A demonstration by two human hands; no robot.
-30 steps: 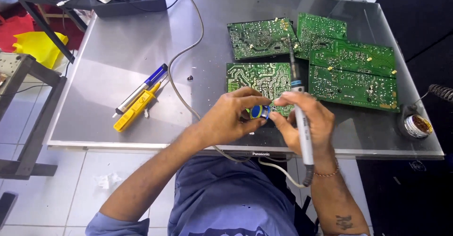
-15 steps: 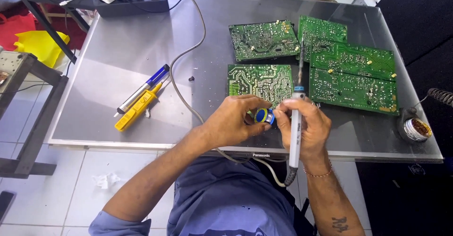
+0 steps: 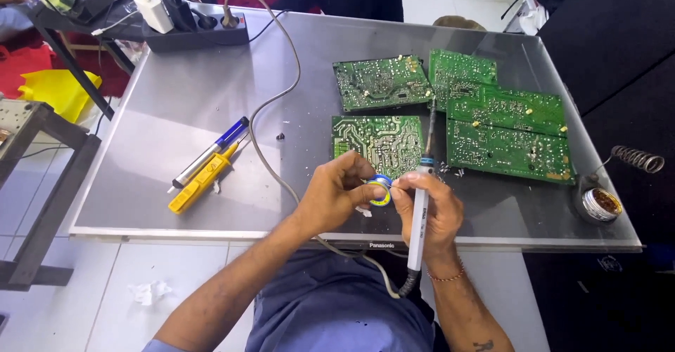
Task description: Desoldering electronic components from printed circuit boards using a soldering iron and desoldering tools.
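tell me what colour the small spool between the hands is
Blue with a yellow centre, the spool seen in the head view.

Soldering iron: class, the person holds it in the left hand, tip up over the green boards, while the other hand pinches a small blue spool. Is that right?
Not quite. The head view shows the soldering iron in the right hand, not the left. Its tip does point up over the green boards, and the left hand pinches the small blue spool.
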